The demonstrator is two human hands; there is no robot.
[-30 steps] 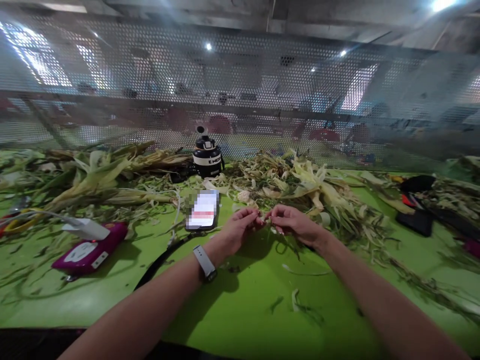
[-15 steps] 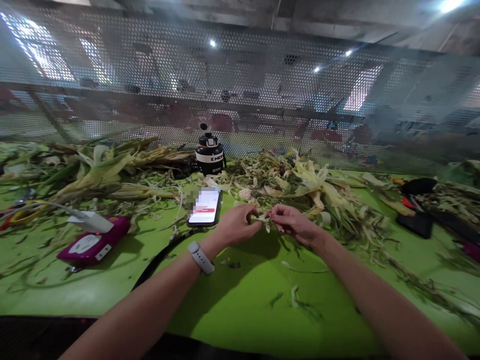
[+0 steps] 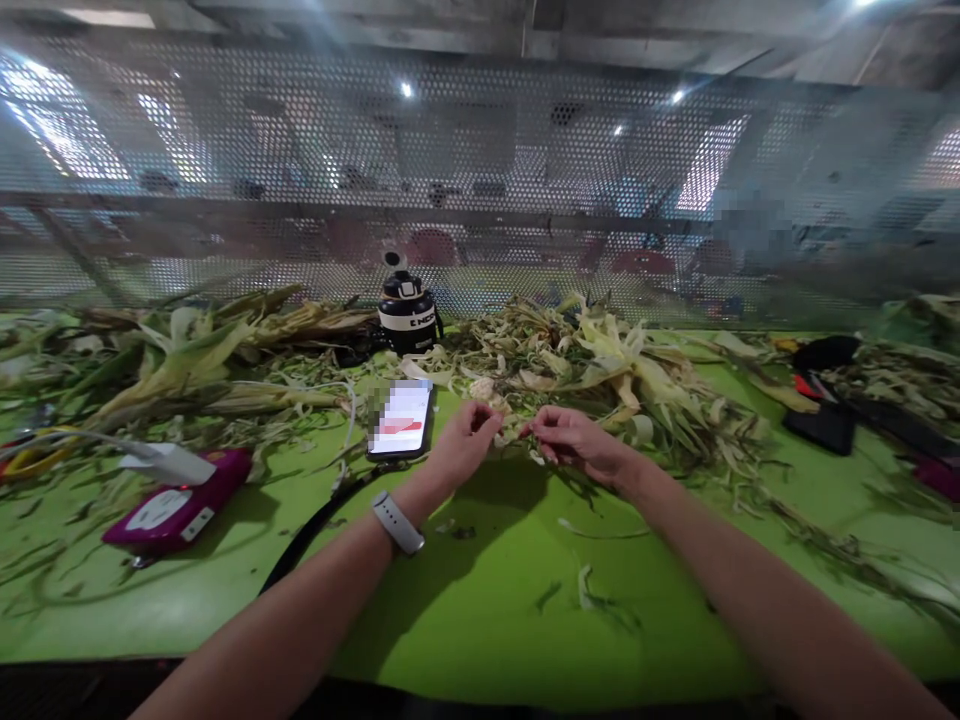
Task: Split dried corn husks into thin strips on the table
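My left hand (image 3: 466, 442) is closed, with thumb and forefinger pinched together over the middle of the green table (image 3: 480, 620). What is between those fingertips, if anything, is too small to make out. Just beyond them lies a pale, bumpy lump (image 3: 486, 390). Across a narrow gap, my right hand (image 3: 581, 447) pinches a small pale strip (image 3: 537, 456), seemingly of husk. Behind both hands spreads a heap of dry husk shreds (image 3: 532, 345), with a larger opened corn husk (image 3: 619, 360) on its right side.
A lit phone (image 3: 401, 420) lies left of my hands, a black bottle (image 3: 407, 318) behind it. Farther left are a purple power socket (image 3: 176, 505) with a white plug and more husks (image 3: 172, 355). A dark phone (image 3: 819, 428) lies right. A perforated screen (image 3: 480, 150) borders the back.
My left hand has drawn back slightly from the right hand and its fingertips point farther up the table. The right hand keeps its pinch. The whole view has shifted a little.
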